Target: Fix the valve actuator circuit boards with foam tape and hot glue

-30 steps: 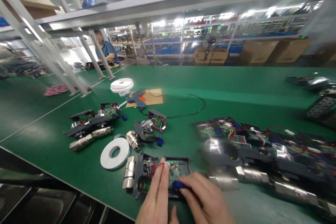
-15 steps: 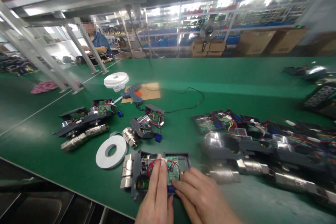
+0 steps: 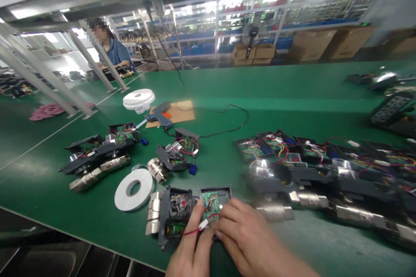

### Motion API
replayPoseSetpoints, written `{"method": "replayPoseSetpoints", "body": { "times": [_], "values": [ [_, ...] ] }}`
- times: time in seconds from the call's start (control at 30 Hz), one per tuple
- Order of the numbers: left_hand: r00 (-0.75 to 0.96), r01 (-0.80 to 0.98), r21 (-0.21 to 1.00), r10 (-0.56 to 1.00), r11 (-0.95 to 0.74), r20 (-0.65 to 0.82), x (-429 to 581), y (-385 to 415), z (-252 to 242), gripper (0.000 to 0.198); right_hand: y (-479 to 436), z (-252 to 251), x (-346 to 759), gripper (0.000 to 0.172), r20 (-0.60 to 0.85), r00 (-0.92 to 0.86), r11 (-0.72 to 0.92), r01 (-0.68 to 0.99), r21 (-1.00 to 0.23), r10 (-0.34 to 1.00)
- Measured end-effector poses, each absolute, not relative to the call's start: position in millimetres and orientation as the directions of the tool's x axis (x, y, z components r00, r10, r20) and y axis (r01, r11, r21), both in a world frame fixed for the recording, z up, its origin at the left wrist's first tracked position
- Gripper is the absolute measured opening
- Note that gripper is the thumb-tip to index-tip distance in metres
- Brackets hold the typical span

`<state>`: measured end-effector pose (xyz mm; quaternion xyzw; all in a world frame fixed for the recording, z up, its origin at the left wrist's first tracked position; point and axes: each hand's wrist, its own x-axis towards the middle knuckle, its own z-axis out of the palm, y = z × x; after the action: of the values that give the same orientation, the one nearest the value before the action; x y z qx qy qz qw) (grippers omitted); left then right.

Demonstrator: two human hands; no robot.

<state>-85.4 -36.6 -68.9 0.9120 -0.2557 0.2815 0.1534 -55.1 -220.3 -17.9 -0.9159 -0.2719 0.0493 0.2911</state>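
So the thing under the hands is an open dark-grey plastic housing [image 3: 164,214], sitting near the close edge of the green worktop [image 3: 217,173] with a shiny silver metal fitting [image 3: 154,213] on its left end. Inside there's a green circuit board [image 3: 208,213] in the right half and a clear-covered mechanism [image 3: 180,204] in the left. The left hand [image 3: 186,253] has its fingers stretched over the middle, slightly spread, with a thin red wire [image 3: 191,230] and its small white plug [image 3: 203,224] lying across them. The right hand [image 3: 247,236] has its fingertips bunched together over the lower right part, right by the left fingers; can't tell if either hand is actually pinching anything, the fingers hide it. My worry is that wire: if a finger snags the loop, I'd guess the plug gets tugged or a joint on the board strained, and pressing down blind could trap a lead against the housing wall. Just beyond, a flat white tape roll [image 3: 120,197] lies near the fitting, and a similar opened grey unit [image 3: 172,160] has a blue block [image 3: 193,169] dangling off its wires, which could catch on a sleeve. Further out there's a grey glue-gun-looking tool [image 3: 159,117] on brown cardboard [image 3: 183,112], and a seated co-worker [image 3: 116,52] at far left.
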Motion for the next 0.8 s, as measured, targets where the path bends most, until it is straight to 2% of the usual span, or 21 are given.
{"method": "replayPoseSetpoints", "body": {
  "times": [0.17, 0.3, 0.47, 0.63, 0.8],
  "values": [
    [0.623, -0.628, 0.015, -0.492, -0.778, 0.608, -84, -31, -66, 0.031, -219, -17, -58, 0.021, 0.048, 0.857, -0.700, 0.450, -0.554, 0.513],
    [0.611, -0.637, -0.052, -0.544, -0.769, 0.575, -81, -30, -55, 0.039, -222, -16, -62, 0.017, 0.043, 0.880, -0.707, 0.408, -0.578, 0.472],
    [0.605, -0.647, -0.047, -0.550, -0.761, 0.576, -81, -30, -56, 0.041, -227, -21, -69, 0.018, 0.098, 0.873, -0.638, 0.422, -0.645, 0.478],
    [0.592, -0.652, -0.030, -0.533, -0.757, 0.604, -80, -32, -58, 0.034, -227, -34, -72, 0.016, 0.232, 0.844, -0.606, 0.515, -0.607, 0.484],
    [0.577, -0.640, -0.006, -0.486, -0.768, 0.656, -80, -34, -61, 0.032, -228, -34, -71, 0.019, 0.230, 0.841, -0.614, 0.520, -0.594, 0.490]
  ]
}}
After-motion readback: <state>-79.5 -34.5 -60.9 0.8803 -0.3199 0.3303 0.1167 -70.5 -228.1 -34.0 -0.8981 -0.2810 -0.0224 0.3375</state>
